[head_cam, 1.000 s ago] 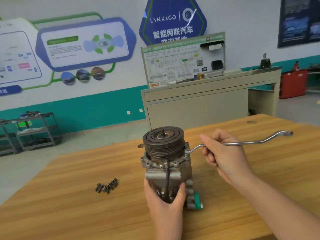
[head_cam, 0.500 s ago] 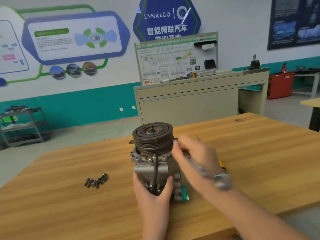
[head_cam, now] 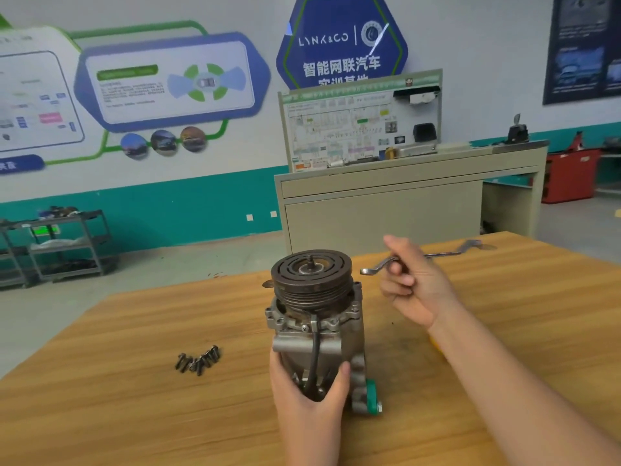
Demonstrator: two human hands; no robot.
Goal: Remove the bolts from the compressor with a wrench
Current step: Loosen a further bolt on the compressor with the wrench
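Several loose bolts [head_cam: 198, 359] left of compressor [head_cam: 314, 326]; left hand [head_cam: 307, 395] grip wraps compressor, right hand [head_cam: 415, 285] grip pinches wrench [head_cam: 437, 255].

A white wall with a teal lower band [head_cam: 188, 210] carries blue and green printed infographic panels [head_cam: 171, 79] and a blue hexagonal sign [head_cam: 341, 42]. A beige metal cabinet desk [head_cam: 379, 213] supports an upright wiring-diagram board [head_cam: 359, 122]. A grey metal shelf cart [head_cam: 57, 247] stands on the pale grey floor [head_cam: 134, 274]; a red cabinet [head_cam: 571, 176] sits far right.
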